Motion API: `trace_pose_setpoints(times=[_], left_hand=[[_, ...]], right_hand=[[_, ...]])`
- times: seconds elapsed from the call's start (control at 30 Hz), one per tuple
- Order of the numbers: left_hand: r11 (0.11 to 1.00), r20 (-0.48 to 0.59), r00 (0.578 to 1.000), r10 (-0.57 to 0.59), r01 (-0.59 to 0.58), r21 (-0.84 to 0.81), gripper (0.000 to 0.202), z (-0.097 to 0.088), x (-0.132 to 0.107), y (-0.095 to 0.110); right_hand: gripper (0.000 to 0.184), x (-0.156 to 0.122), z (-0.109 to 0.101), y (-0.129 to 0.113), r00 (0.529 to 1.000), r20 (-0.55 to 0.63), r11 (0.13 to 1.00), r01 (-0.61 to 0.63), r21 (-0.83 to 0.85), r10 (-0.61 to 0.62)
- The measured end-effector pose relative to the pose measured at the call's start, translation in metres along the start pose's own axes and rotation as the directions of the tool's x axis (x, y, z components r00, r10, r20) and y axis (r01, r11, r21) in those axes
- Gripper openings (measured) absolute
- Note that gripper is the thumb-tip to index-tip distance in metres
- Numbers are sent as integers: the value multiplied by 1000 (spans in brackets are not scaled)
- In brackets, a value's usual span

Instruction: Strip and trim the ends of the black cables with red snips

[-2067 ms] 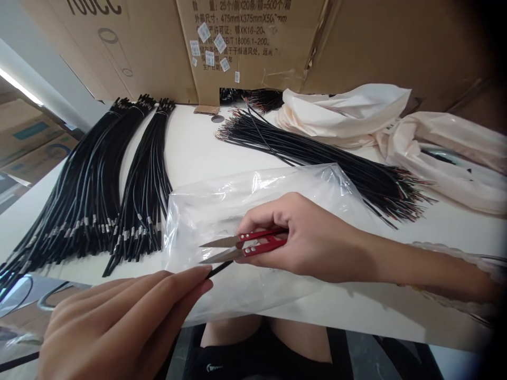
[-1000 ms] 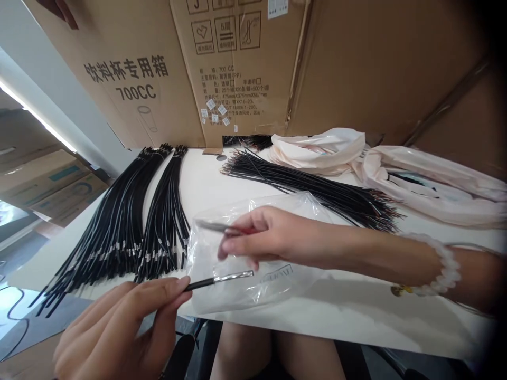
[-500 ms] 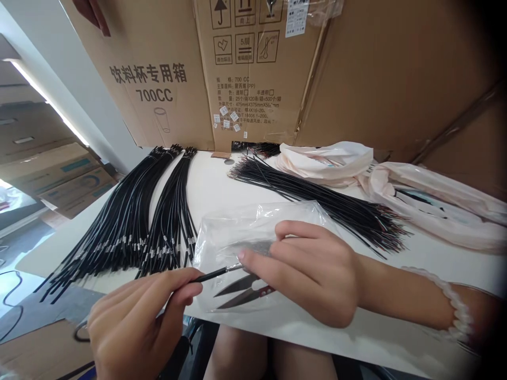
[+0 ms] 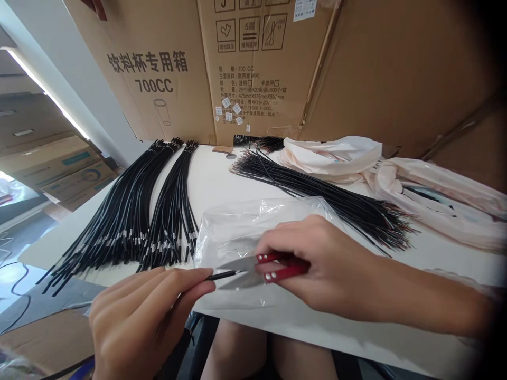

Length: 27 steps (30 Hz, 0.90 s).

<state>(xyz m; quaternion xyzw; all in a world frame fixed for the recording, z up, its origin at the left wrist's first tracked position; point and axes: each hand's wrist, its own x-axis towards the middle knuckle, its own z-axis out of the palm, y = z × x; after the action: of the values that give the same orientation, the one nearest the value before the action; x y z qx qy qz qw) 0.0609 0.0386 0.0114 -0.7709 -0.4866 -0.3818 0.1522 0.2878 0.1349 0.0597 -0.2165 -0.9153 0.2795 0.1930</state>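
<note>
My left hand pinches a thin black wire near its end, with the tip sticking out to the right. My right hand grips red-handled thread snips, and their blades lie around the wire's tip. Both hands hover over a clear plastic bag lying on the white table at its near edge.
Two bundles of black wires lie at the left. A loose heap of black wires with bare ends lies at the back right. Pale plastic bags sit at the far right. Cardboard boxes wall the back.
My right hand picked the snips up from the bag and brought their blades to the wire tip. The bare length of wire seen earlier no longer shows. The camera shifted slightly.
</note>
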Motion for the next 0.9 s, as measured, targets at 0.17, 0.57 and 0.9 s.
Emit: trace_pose_setpoints(times=[0.17, 0.57, 0.9], left_hand=[[996, 37, 998, -48, 51, -78, 11, 3, 4, 2], [997, 51, 998, 26, -22, -70, 28, 1, 23, 7], [992, 90, 996, -8, 19, -128, 17, 1, 7, 2]], right_hand=[[17, 6, -9, -1, 971, 182, 952, -194, 236, 153], [14, 5, -4, 0, 972, 153, 972, 197, -127, -177], [20, 26, -12, 7, 861, 490, 776, -402, 487, 139]])
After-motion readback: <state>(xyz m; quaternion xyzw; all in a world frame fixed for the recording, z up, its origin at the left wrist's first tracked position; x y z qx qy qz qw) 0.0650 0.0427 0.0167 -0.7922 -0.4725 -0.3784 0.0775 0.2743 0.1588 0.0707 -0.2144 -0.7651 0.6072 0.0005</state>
